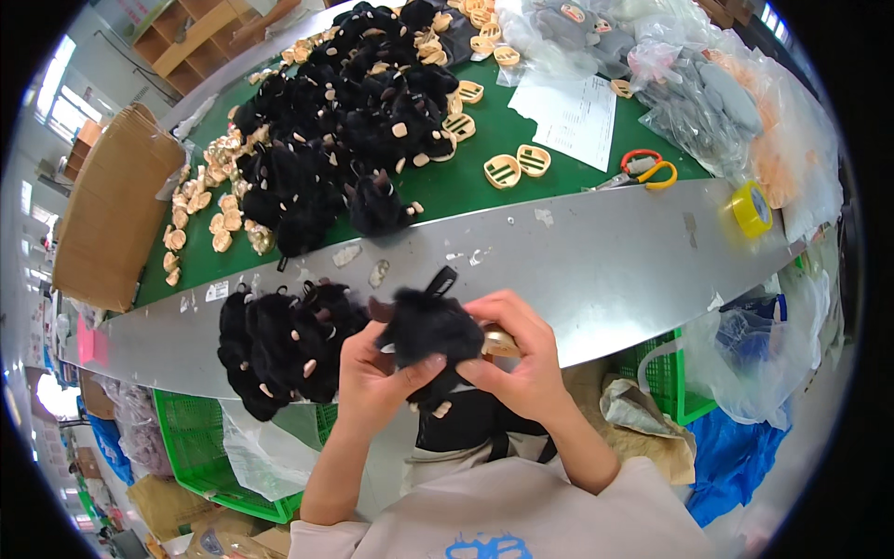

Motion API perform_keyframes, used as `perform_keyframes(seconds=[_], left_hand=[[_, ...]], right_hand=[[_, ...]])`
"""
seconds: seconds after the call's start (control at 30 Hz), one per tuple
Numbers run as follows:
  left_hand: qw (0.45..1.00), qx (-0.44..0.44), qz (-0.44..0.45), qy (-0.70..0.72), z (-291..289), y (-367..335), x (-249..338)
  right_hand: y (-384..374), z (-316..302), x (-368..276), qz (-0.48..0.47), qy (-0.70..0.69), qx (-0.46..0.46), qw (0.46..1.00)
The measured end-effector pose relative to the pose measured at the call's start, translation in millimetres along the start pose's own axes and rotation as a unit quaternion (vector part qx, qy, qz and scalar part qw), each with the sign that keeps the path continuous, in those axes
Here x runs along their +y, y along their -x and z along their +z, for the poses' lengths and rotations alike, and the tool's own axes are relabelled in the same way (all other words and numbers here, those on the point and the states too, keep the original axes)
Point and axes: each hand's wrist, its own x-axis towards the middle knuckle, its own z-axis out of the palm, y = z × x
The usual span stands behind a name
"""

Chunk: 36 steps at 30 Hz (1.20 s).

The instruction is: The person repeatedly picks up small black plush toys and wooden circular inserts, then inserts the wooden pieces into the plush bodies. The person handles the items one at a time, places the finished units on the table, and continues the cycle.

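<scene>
A small black plush toy (430,334) with a black hanging loop on top and a brown horn or ear is held between both hands, over the table's near edge. My left hand (372,373) grips its left side, thumb pressed into the fur. My right hand (523,359) is closed on its right side, and a shiny tan-gold plastic piece (500,343) shows between its fingers. Whether that piece is fixed to the toy is hidden. Left of my hands, several similar black plush toys (279,343) lie in a row on the grey metal edge (596,252).
A large heap of black plush toys (345,130) covers the green tabletop (582,186), with tan plastic pieces (503,171) around it. Scissors (643,170), a paper sheet (573,116), yellow tape (751,207) and bagged grey plush (708,102) lie right. Below stands a green crate (186,466).
</scene>
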Motion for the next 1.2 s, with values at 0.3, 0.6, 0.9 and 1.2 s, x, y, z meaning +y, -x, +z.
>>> perform_keyframes(seconds=[0.3, 0.6, 0.9, 1.2], left_hand=[[0.955, 0.058, -0.010, 0.291, 1, 31, -19], [0.953, 0.071, -0.071, 0.285, -16, 50, -23], [0.951, 0.087, -0.108, 0.277, -10, 55, -30], [0.984, 0.026, -0.043, 0.173, -12, 53, -29]], right_hand=[[23, 15, 7, 0.167, -0.143, -0.049, 0.974], [26, 21, -4, 0.140, -0.122, -0.078, 0.980], [27, 21, -15, 0.146, -0.059, -0.086, 0.984], [28, 34, -23, 0.173, -0.063, -0.094, 0.978]])
